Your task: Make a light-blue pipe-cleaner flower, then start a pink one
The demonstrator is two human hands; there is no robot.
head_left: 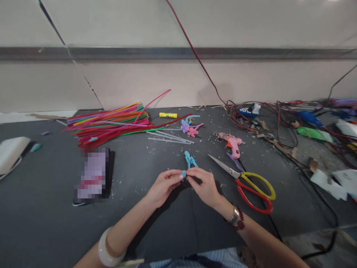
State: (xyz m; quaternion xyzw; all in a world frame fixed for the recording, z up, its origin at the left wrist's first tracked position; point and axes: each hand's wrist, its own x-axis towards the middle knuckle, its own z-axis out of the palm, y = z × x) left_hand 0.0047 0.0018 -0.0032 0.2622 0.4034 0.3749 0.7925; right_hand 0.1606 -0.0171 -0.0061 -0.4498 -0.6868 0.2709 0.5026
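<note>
Both my hands meet at the front middle of the dark table, pinching a small piece of light blue pipe cleaner [183, 174]. My left hand [164, 186] grips it from the left with thumb and forefinger. From the other side my right hand [205, 186] holds it, fingers closed. Part of the piece is hidden by my fingertips. Just beyond them lie bent light blue pipe cleaner pieces [190, 159]. Farther back rest a purple pipe cleaner flower [184, 126] and a pink one [193, 131]. To the right, scissors [230, 167] with yellow and red handles lie partly spread.
A pink glue gun [232, 143] lies beyond the scissors. Clear glue sticks [170, 138], a yellow tube [168, 115] and a bundle of coloured pipe cleaners [111, 124] are at the back. A phone [93, 175] lies left. Tangled cables [234, 115] and scraps fill the right.
</note>
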